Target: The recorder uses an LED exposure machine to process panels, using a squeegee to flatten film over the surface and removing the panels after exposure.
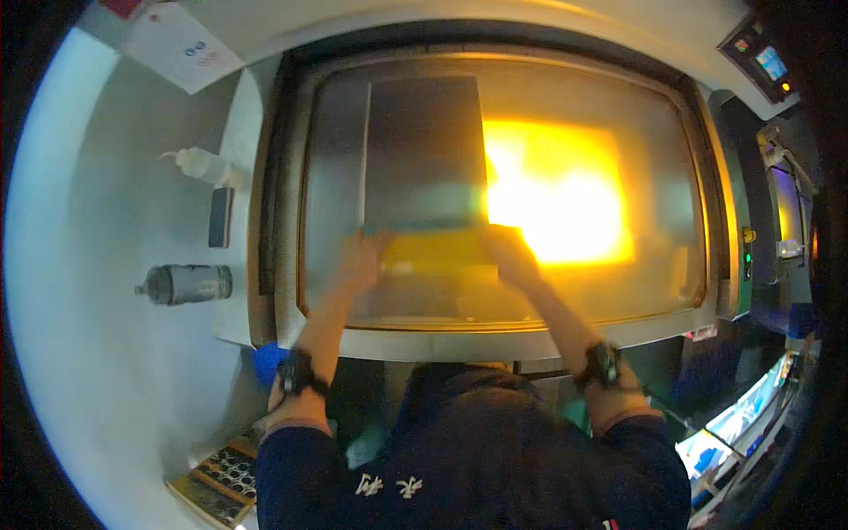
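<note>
A dark, flat rectangular panel [424, 150] spans the left middle of a framed glass-like bed [601, 296]. My left hand [359, 263] is at the panel's near left corner, its fingers closed on the edge. At the near right corner, my right hand [514, 254] grips the same edge. Both hands are somewhat blurred, and the fingertips are partly lost against the panel. Just right of the panel, a bright yellow-white glow [565, 199] washes out part of the bed. A yellow band [442, 252] shows between my hands, below the panel's near edge.
A metal frame [495, 343] borders the bed. To the left are a white squeeze bottle [205, 165], a black phone-like slab [221, 217] and a grey bottle [190, 284]. A small control screen [771, 64] sits at the upper right. A printed sheet [185, 49] lies upper left.
</note>
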Available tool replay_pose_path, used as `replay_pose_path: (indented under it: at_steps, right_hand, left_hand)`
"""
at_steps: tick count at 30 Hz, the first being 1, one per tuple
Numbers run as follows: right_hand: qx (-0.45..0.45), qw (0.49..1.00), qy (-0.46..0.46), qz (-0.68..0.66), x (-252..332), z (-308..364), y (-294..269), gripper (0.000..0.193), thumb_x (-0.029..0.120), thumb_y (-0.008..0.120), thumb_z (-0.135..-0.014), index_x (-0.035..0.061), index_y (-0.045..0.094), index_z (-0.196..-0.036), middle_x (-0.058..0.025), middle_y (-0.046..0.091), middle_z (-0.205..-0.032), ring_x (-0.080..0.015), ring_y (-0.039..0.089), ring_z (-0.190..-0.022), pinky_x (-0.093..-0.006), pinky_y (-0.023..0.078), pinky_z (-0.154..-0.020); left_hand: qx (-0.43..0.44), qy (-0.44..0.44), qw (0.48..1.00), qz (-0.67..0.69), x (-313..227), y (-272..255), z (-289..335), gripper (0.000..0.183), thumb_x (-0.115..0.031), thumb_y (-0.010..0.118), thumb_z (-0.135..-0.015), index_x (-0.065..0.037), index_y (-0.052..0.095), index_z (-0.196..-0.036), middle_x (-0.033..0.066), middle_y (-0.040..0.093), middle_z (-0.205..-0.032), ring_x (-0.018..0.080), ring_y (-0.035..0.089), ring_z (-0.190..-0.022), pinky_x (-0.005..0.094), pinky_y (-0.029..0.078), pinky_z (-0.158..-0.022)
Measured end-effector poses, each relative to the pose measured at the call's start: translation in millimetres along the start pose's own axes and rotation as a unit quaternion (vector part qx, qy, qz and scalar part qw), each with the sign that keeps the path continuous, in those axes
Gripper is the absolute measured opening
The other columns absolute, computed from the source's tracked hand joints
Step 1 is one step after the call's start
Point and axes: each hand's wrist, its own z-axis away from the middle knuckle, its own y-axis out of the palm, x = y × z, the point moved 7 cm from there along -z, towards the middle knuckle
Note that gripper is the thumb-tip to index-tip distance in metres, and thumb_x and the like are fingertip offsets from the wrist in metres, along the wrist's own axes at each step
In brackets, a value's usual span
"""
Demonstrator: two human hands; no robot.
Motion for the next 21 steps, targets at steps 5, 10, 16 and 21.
replay_pose_path:
  at_steps: [5,10,16,21]
  right_hand:
    - [0.215,0.971,0.084,-0.06,-86,-220,-36,0.063,0.016,0.068,-0.076,0.0137,0.05,-0.137,-0.0077,0.047,-0.144,-0.0301,0.045,-0.131,-0.046,0.041,-0.103]
    - [0.07,0.99,0.021,0.123,-174,-364,-32,0.074,0.003,0.061,-0.074,0.0172,0.042,-0.144,-0.008,0.043,-0.148,-0.0277,0.041,-0.135,-0.0386,0.034,-0.113]
    - [-0.035,0.985,0.011,0.171,-216,-415,-15,0.089,0.015,0.076,-0.064,0.0156,0.04,-0.145,-0.0089,0.039,-0.15,-0.0295,0.038,-0.137,-0.0435,0.03,-0.115]
    - [0.024,0.987,0.026,0.157,-178,-344,-14,0.089,0.02,0.078,-0.06,0.0138,0.043,-0.142,-0.0092,0.039,-0.15,-0.0304,0.037,-0.137,-0.0455,0.029,-0.115]
  left_hand:
    - [0.044,0.016,0.99,0.13,122,-27,-215,0.069,-0.001,0.057,-0.081,-0.026,0.041,-0.143,0.0127,0.061,-0.128,0.0356,0.058,-0.116,0.0559,0.044,-0.099]
    - [-0.106,-0.005,0.99,0.096,179,-76,-378,0.071,-0.001,0.059,-0.083,-0.029,0.038,-0.144,0.0147,0.059,-0.128,0.0389,0.057,-0.116,0.0614,0.043,-0.097]
    - [-0.141,0.012,0.987,0.075,195,-102,-431,0.075,-0.002,0.063,-0.08,-0.026,0.038,-0.146,0.0151,0.053,-0.135,0.0405,0.05,-0.124,0.0576,0.041,-0.102]
    - [-0.115,-0.004,0.993,-0.01,138,-94,-350,0.075,0.0,0.064,-0.078,-0.022,0.04,-0.145,0.0109,0.044,-0.146,0.0398,0.036,-0.136,0.0552,0.036,-0.108]
